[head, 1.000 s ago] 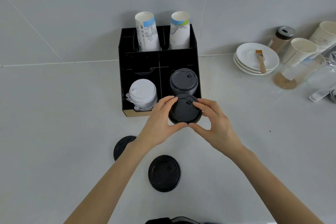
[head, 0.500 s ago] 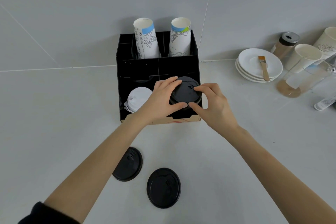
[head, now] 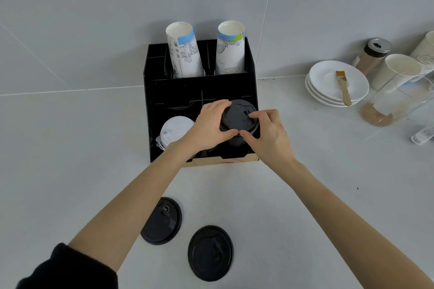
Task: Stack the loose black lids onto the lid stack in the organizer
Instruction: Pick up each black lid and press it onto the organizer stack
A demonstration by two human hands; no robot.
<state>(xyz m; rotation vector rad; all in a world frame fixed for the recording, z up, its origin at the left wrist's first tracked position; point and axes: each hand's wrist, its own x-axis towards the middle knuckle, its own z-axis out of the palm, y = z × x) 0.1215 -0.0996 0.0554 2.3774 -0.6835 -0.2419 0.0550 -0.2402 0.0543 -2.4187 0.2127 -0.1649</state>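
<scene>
A black organizer [head: 164, 91] stands against the wall. In its front right compartment sits the black lid stack [head: 237, 141]. A black lid [head: 237, 116] rests on top of that stack, gripped at its rim by my left hand [head: 207, 124] from the left and my right hand [head: 267, 134] from the right. Two loose black lids lie on the counter near me: one [head: 162, 220] tilted at the left, one [head: 210, 252] flat to its right.
A white lid stack [head: 175, 129] fills the organizer's front left compartment. Two paper cup stacks [head: 184, 54] stand in its back. At the right are stacked white saucers [head: 328, 82] with a brush [head: 343, 87], a shaker jar [head: 372, 54], paper cups and a glass pitcher [head: 397, 103].
Both hands carried the black lid from in front of the organizer up onto the black lid stack. The view shifted, so the two loose lids appear lower in the frame.
</scene>
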